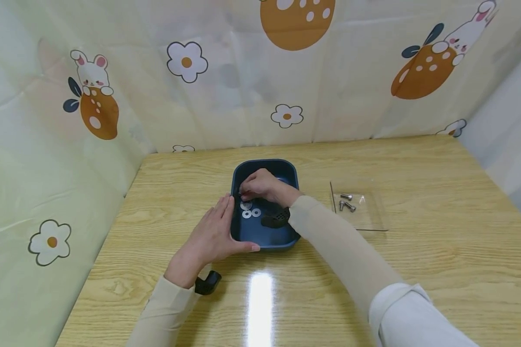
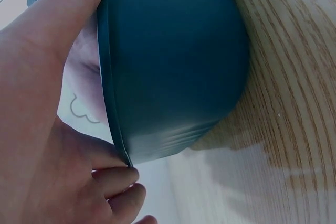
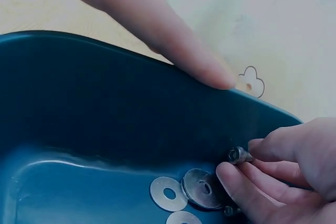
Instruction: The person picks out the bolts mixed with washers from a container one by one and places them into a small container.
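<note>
At the far left, a flower-printed cloth is sloping down beside the wooden counter, whose slanting left edge is lying well apart from the hands. A stretch of wood grain is running from that edge to the left hand. This hand is resting against a blue tray, its thumb spreading away from the long fingers; the fingers are lying along the left rim and the thumb is reaching along the near rim. A black wrist camera is sitting below it, near the counter surface.

The rounded tray is standing on the counter between both arms. Inside, flat washers are lying near the left wall, some overlapping in the right wrist view. Just beside them, the right hand is dipping into the left rear part, its thumb and fingertips pinching a socket-head screw. Its forearm is crossing the tray's right rim, a second wrist camera hanging over the near right part.

Farther right, apart from the tray, a clear plastic holder is carrying three loose screws. Beyond it, wood is extending to the counter's right edge, where a white cloth is hanging.
</note>
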Tool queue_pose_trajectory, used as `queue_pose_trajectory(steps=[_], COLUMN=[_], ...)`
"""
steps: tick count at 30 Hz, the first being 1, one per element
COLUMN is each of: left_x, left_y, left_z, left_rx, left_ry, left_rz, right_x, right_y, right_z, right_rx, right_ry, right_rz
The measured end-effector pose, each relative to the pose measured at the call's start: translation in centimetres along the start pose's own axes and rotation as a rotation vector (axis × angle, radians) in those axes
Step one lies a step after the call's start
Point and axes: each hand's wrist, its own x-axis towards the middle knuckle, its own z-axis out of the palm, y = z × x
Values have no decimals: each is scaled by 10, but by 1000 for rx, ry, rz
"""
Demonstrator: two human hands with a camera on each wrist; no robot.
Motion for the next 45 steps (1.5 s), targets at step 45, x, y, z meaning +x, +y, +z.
queue_pose_trajectory(steps=[45], left_x=[0], left_y=[3], left_z=[1], left_rx=[4], left_ry=[-2], left_rz=[-37], right_x=[-29], right_y=[-7], right_z=[-29], right_rx=[60], right_ry=[-106], right_rz=[-40])
